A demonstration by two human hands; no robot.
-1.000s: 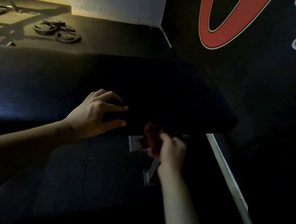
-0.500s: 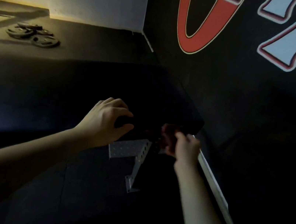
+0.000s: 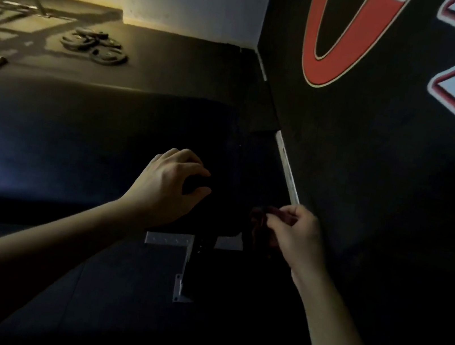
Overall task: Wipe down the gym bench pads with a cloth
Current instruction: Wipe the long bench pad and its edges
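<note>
head cam | r hand (image 3: 296, 238) grip pinched on dark red cloth (image 3: 260, 223), just off the bench pad (image 3: 75, 148) right end, by near-right corner | l hand (image 3: 164, 189) arched on pad top near that corner, can't tell if clamped on anything | pad's long axis runs left from cloth, so imo r hand's nearer, wipe goes leftward

1 bench pad (image 3: 75, 148): black, smooth w/ faint sheen, lies flat, runs from the left edge to a rounded end near the wall. Cloth (image 3: 261, 225): dark red, bunched, just off pad's near-right corner, pinched in right hand (image 3: 296, 237); too dim for more detail.
</note>
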